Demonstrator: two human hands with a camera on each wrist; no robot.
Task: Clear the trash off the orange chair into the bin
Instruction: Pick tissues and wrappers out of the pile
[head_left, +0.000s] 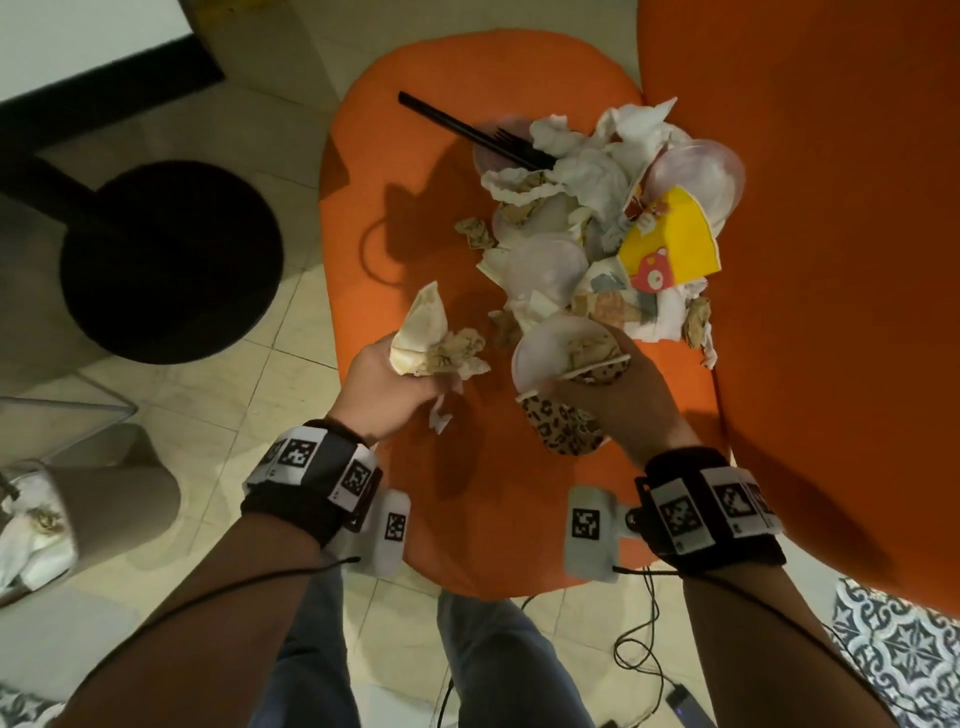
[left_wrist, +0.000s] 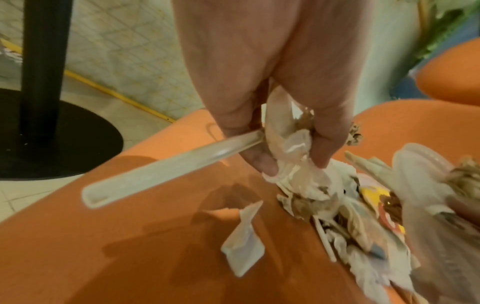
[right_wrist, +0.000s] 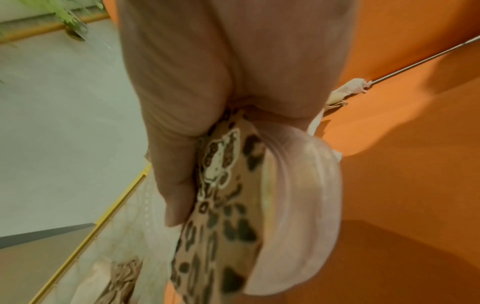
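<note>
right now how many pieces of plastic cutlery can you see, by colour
black plastic fork on the orange chair: 1
white plastic utensil in the left hand: 1
total: 2; a second black piece may overlap the fork, cannot tell

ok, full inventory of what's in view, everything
orange chair: one, orange, centre
trash pile: one heap, mostly white napkins and clear lids, seat right
black fork: one, black, top of pile
yellow card: one, yellow, pile right
leopard-print cup: one, tan and black, in right hand with clear lid
crumpled paper: one wad, white-tan, in left hand
plastic utensil handle: one, off-white, in left hand
bin: one, grey, floor left
table base: one, black, floor
left hand: one
right hand: one
</note>
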